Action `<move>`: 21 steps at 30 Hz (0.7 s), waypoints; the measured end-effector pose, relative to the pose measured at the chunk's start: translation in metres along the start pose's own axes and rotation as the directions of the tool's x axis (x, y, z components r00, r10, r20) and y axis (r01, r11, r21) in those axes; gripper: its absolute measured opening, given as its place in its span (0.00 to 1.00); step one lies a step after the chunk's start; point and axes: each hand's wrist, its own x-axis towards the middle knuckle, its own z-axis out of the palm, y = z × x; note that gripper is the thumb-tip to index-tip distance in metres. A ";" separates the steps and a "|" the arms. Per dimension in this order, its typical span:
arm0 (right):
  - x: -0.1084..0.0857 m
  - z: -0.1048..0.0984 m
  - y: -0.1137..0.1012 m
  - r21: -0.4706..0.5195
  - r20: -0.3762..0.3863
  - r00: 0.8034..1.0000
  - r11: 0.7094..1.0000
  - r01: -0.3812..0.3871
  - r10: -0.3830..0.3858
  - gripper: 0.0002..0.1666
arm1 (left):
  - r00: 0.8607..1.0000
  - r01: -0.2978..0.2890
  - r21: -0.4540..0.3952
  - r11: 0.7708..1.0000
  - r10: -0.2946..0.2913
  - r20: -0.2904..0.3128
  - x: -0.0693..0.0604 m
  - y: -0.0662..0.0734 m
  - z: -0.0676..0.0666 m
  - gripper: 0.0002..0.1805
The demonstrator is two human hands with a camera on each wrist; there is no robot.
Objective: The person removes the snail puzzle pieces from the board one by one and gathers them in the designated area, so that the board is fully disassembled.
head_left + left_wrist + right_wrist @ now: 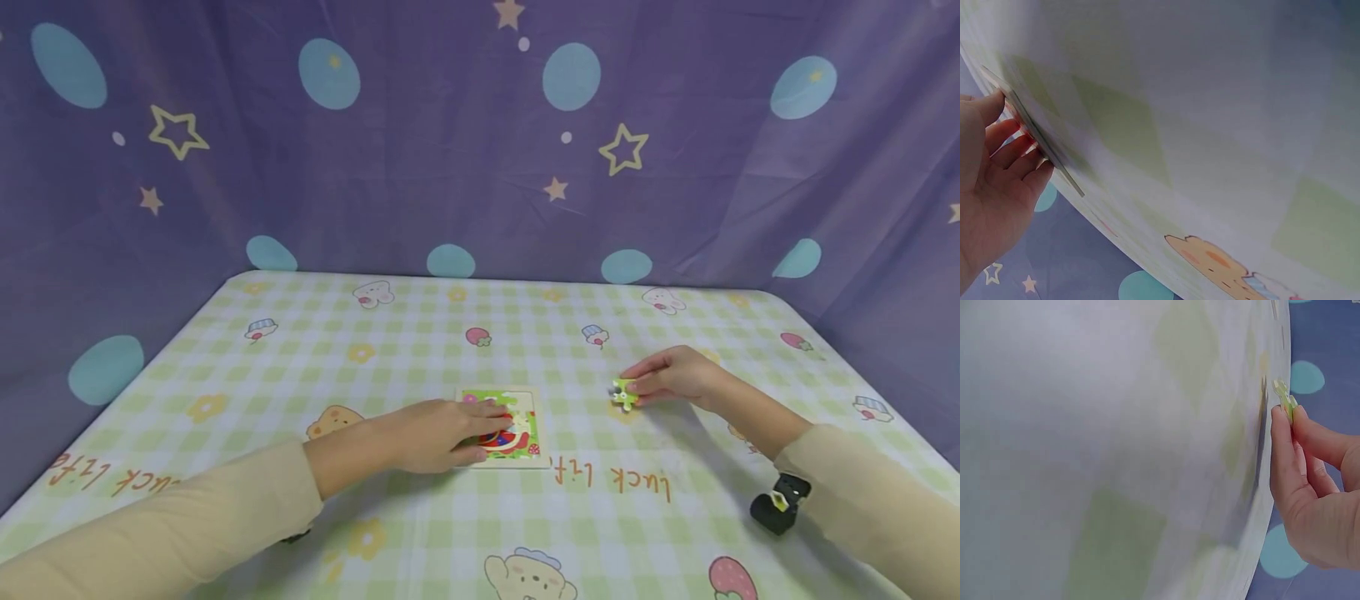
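Observation:
A jigsaw puzzle board [531, 446] with a pale frame and a colourful red, blue and green picture lies flat in the middle of the table. My left hand [438, 433] rests on its left part, fingers stretched over the picture and hiding some of it. In the left wrist view those fingers [1013, 153] lie against the board's face [1035, 134]. To the right of the board, my right hand [678, 377] pinches a light green puzzle piece [624, 395] between thumb and fingers. The right wrist view shows the piece [1285, 397] edge-on, raised off the cloth.
A checked green and white tablecloth [420, 533] with printed bears, strawberries and lettering covers the table. Behind it hangs a purple curtain [465, 167] with stars and blue ovals. A black wrist device [780, 504] sits under the right sleeve.

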 end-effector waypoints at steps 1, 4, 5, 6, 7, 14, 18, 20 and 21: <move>-0.001 -0.001 0.001 0.002 -0.003 1.000 1.000 -0.004 0.004 0.25 | 1.000 0.003 -0.002 1.000 -0.003 0.001 0.000 0.000 0.000 0.28; -0.002 -0.006 0.004 0.006 -0.015 1.000 1.000 -0.018 0.018 0.25 | 1.000 0.011 -0.006 1.000 -0.011 0.005 0.000 0.000 0.000 0.28; -0.003 -0.007 0.005 0.002 -0.018 1.000 1.000 -0.021 0.021 0.25 | 1.000 0.012 -0.008 1.000 -0.012 0.005 -0.001 0.001 -0.001 0.28; -0.003 -0.008 0.005 -0.001 -0.020 1.000 1.000 -0.023 0.023 0.25 | 1.000 0.011 -0.009 1.000 -0.011 0.004 -0.001 0.001 -0.001 0.29; -0.004 -0.010 0.006 -0.007 -0.021 0.999 1.000 -0.023 0.023 0.25 | 1.000 0.010 -0.009 1.000 -0.010 0.004 -0.001 0.001 -0.001 0.28; -0.006 -0.016 0.010 -0.033 -0.015 1.000 0.999 -0.015 0.014 0.23 | 1.000 0.007 -0.011 1.000 -0.007 0.007 -0.001 0.001 -0.002 0.28; -0.005 -0.013 0.011 -0.067 -0.027 1.000 0.998 0.009 -0.010 0.23 | 1.000 0.020 -0.041 0.999 -0.020 0.010 0.001 0.001 -0.004 0.29; -0.005 -0.011 0.010 -0.120 -0.051 0.998 0.993 0.020 -0.026 0.22 | 1.000 0.025 -0.053 0.998 -0.024 0.011 0.002 0.001 -0.005 0.28; -0.005 -0.010 0.010 -0.165 -0.072 0.997 0.986 0.024 -0.036 0.21 | 1.000 0.024 -0.056 0.998 -0.024 0.010 0.003 0.001 -0.006 0.28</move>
